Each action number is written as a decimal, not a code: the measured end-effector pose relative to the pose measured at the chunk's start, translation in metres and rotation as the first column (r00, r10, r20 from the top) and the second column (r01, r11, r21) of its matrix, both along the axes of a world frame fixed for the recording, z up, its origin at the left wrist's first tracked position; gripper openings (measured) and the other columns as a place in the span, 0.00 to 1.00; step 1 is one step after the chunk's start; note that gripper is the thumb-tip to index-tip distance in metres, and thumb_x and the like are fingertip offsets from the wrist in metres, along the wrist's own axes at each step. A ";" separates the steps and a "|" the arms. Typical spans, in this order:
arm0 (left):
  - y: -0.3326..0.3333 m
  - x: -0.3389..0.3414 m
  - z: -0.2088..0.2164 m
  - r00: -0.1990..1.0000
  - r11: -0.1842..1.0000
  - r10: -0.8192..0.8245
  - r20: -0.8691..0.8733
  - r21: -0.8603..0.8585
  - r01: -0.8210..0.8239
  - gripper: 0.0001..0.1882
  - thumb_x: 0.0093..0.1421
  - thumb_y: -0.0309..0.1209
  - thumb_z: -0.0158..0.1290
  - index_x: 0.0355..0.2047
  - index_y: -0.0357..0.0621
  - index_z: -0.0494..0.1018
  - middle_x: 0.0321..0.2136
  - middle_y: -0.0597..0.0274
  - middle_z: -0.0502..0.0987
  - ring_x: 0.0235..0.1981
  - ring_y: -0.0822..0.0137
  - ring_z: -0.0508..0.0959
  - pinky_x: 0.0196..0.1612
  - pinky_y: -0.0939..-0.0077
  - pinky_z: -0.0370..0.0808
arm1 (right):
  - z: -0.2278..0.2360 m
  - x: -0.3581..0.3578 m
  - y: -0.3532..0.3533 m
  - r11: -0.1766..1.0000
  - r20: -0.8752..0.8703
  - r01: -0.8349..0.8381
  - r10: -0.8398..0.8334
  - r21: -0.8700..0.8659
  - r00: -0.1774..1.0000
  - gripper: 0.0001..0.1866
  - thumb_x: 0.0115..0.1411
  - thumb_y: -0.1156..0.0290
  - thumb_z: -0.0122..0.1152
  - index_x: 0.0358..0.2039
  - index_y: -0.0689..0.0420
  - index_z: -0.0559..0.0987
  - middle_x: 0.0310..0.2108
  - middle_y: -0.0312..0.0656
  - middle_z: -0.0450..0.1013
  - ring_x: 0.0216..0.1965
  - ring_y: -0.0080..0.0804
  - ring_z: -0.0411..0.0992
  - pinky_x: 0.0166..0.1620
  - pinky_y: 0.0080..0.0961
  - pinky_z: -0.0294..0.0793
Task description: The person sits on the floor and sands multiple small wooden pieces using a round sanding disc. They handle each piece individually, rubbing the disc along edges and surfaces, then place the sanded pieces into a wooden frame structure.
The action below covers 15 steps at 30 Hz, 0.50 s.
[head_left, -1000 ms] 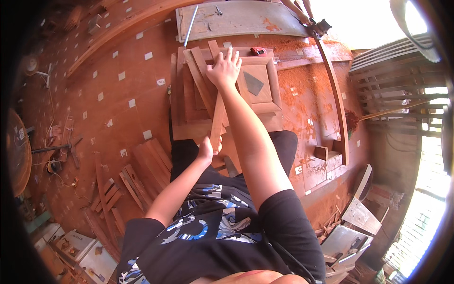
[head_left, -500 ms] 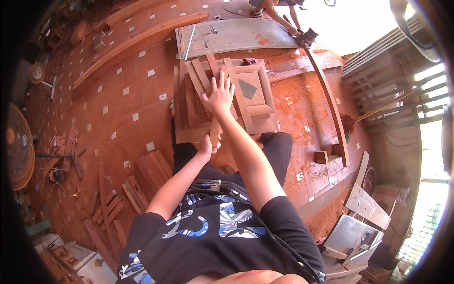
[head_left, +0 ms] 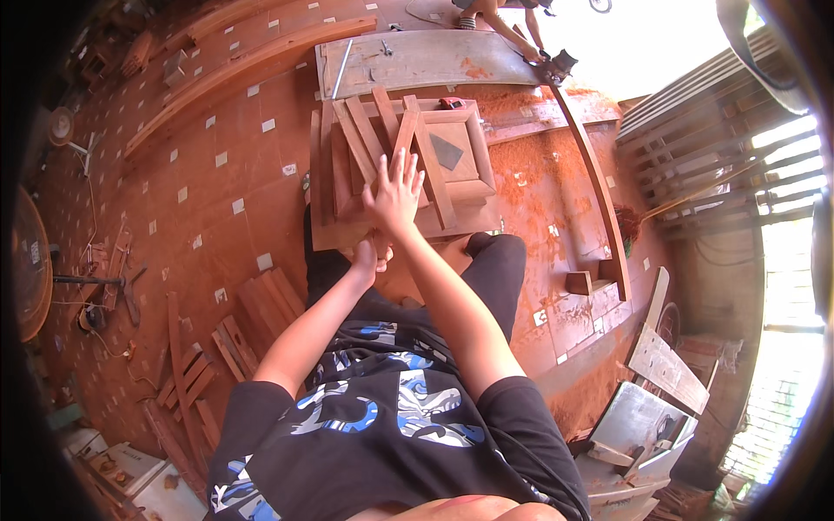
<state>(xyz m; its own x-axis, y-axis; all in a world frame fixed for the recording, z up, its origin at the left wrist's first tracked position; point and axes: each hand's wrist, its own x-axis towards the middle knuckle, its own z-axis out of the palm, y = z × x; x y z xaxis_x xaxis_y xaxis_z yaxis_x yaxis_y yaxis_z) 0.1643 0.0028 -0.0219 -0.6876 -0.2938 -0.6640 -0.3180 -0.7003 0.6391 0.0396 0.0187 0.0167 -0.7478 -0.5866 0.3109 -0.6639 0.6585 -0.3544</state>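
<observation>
In front of me a narrow wooden strip lies over a stack of framed wood panels. My left hand is closed around its near end, just beyond my knees. Flat on top of the strip rests my right hand, its fingers stretched out and pointing away from me. Whether anything thin is under that palm is hidden. Several more strips lie beside it on the stack. A dark grey square sheet sits on the right-hand panel, and a red tape measure lies at its far edge.
Beyond the stack is a long grey board. A person at the far right holds a dark power tool at a long beam. Wood pieces lie on the floor to my left, and a fan stands farther left.
My right hand has slid back along the strip, closer to my left hand. The left hand keeps its hold at the near end. The whole view has shifted slightly.
</observation>
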 end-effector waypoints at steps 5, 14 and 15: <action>0.000 -0.004 -0.001 1.000 0.999 0.028 0.005 0.043 -0.029 0.24 0.71 0.47 0.32 0.31 0.43 0.69 0.16 0.64 0.67 0.11 0.74 0.61 0.11 0.79 0.51 | 0.001 -0.042 -0.021 0.997 0.050 0.062 -0.064 0.041 0.997 0.40 0.61 0.48 0.55 0.71 0.52 0.62 0.75 0.56 0.45 0.76 0.61 0.37 0.73 0.60 0.39; 0.006 -0.003 -0.001 0.994 0.992 0.106 -0.016 0.076 -0.105 0.28 0.75 0.49 0.29 0.31 0.41 0.69 0.18 0.63 0.68 0.11 0.73 0.61 0.12 0.79 0.51 | -0.002 -0.109 -0.064 0.992 0.025 0.079 -0.082 0.101 0.996 0.40 0.59 0.49 0.53 0.70 0.51 0.65 0.75 0.54 0.45 0.76 0.60 0.36 0.73 0.59 0.37; 0.007 -0.004 0.006 0.993 0.991 0.116 -0.016 0.074 -0.115 0.28 0.75 0.49 0.30 0.31 0.41 0.69 0.19 0.63 0.68 0.12 0.73 0.62 0.12 0.79 0.52 | -0.003 -0.117 -0.069 0.992 0.022 0.083 -0.085 0.100 0.996 0.39 0.59 0.49 0.53 0.70 0.51 0.65 0.75 0.54 0.45 0.76 0.60 0.36 0.73 0.59 0.37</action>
